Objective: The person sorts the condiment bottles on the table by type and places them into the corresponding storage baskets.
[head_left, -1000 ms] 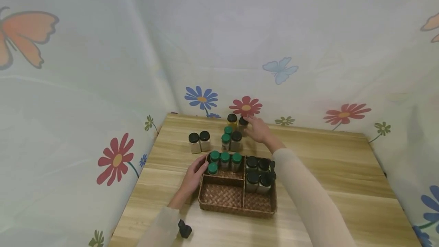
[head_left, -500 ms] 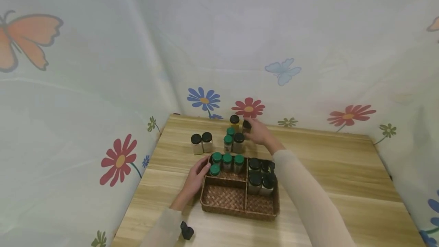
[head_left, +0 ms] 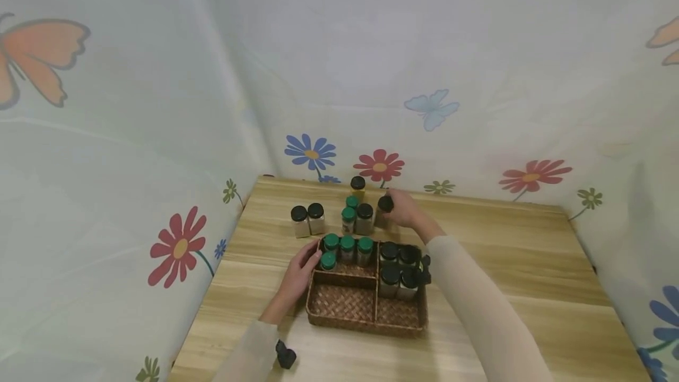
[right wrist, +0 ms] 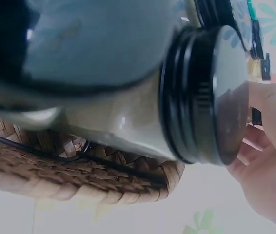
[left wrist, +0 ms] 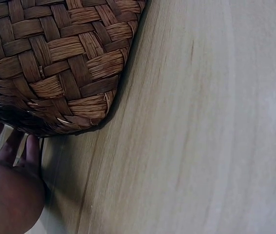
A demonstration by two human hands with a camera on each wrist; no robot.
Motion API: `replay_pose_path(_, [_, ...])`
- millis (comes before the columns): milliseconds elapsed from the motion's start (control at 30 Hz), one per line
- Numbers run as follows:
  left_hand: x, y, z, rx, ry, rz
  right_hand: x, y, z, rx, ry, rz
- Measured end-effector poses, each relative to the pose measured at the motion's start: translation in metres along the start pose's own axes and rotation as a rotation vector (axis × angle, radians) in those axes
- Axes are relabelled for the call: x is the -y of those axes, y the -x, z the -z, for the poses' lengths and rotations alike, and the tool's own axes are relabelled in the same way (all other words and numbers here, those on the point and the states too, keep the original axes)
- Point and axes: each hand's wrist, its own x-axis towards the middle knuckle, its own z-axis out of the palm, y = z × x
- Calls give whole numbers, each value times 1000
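Note:
In the head view my right hand (head_left: 404,208) grips a black-lidded spice jar (head_left: 384,210) behind the basket. My left hand (head_left: 298,273) rests along the left side of the woven basket (head_left: 342,326); in the left wrist view its fingers (left wrist: 32,148) lie at the basket's corner, fairly straight. Several green-capped jars (head_left: 347,246) fill the back left compartment. Black-lidded jars (head_left: 389,279) stand in the right compartment, and one of them looms large as a black lid (right wrist: 201,95) in the right wrist view, partly hiding my right hand.
Behind the basket stand a yellow-filled jar (head_left: 358,187), a small green-capped jar (head_left: 348,220) and a black-lidded jar (head_left: 364,220). Two pale jars (head_left: 308,220) stand to the left. A patterned cloth (head_left: 339,63) rises behind the wooden table (head_left: 509,264).
My right hand has drawn the black-lidded jar away from the yellow-filled one, toward the basket and slightly right. The left hand stays at the basket's side.

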Motion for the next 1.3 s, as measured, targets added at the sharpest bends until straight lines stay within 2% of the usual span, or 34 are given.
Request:
replay_pose_path(67, [4,-2,1,4,-10,9,-2,5,1,11,3,1])
replay_pose_path(233, [26,-11,2,-28,-22,27,-1,23,5,8,-39,10])
replay_pose_path(300, [35,-15,3,-51,-20,21,0,30,8,-19,-58,21])
replay_pose_path(467, [43,-19,5,-67,-21,-6,1,53,15,-103,-89,62])
replay_pose_path(600, [45,-18,4,-52,-21,-8,-1,78,20,-136,-117,60])
replay_pose_path(900, [44,-16,3,-63,-27,17,0,129,37,-234,-132,68])
replay_pose_path(1033, [44,-18,3,-45,-29,17,2,145,48,-271,-133,80])
replay_pose_path(1300, [45,-19,-1,0,-13,31,14,170,66,-287,-136,137])
